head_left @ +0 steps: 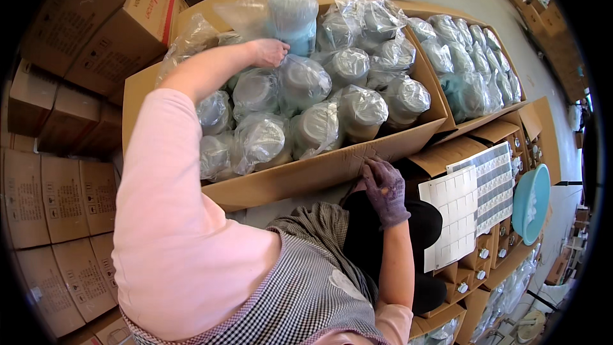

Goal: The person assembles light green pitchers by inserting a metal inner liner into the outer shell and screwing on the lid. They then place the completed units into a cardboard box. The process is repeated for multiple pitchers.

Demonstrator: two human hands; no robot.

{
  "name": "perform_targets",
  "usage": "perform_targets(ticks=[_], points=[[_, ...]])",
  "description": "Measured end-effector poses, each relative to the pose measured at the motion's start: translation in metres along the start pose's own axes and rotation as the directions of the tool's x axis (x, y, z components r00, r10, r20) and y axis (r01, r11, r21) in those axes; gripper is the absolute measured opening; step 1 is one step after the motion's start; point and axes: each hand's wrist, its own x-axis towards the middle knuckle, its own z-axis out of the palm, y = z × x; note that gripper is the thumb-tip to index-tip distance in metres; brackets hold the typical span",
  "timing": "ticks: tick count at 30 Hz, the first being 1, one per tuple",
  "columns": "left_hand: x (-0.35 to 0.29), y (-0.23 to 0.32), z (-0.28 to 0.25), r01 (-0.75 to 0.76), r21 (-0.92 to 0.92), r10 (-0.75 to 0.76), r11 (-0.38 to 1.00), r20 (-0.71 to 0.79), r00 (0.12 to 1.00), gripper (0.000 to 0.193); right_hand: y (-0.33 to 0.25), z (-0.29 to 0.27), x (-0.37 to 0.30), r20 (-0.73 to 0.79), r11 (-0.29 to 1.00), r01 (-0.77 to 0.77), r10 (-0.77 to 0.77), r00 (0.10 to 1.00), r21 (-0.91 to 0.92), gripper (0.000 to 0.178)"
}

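Observation:
My bare left hand (271, 53) reaches over an open cardboard box (306, 176), its fingers closed on the clear plastic bag round a bluish rounded container (294, 22). That container stands higher than its neighbours, at the far side of the box. Several more bagged containers, pale and rounded on top, fill the box; one bagged container (304, 82) lies just below my left hand. My right hand (385, 190), in a purple-grey glove, rests by the box's near wall above my knee. Its fingers are loosely bent and somewhat apart, with nothing visible in them.
A second box (447, 129) of bagged containers stands to the right. Nearer, printed sheets (450, 217) lie over cartons holding silver-capped items, beside a light-blue basin (531, 204). Stacked closed cartons (67, 198) line the left side.

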Motion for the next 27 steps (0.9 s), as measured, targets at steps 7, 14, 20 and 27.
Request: perform_targets(ticks=[7,14,20,27], points=[[0.042,0.031,0.040,-0.039,-0.213,0.080,0.976,0.187,0.979,0.029,0.000,0.003,-0.005,0.089,0.998,-0.013,0.018,0.996,-0.058,0.018],[0.092,0.056,0.102,0.081,-0.194,-0.031,0.978,0.250,0.968,0.044,0.001,0.013,-0.001,0.125,0.995,-0.045,0.056,0.991,-0.091,0.019],[0.088,0.074,0.115,0.336,-0.397,-0.126,0.854,0.469,0.874,0.047,-0.003,0.017,0.012,0.177,0.998,0.013,-0.002,0.984,-0.063,0.019],[0.098,0.089,0.139,0.386,-0.403,-0.140,0.830,0.519,0.843,0.052,0.004,0.029,0.007,0.258,0.993,-0.012,0.042,0.965,-0.118,0.019]])
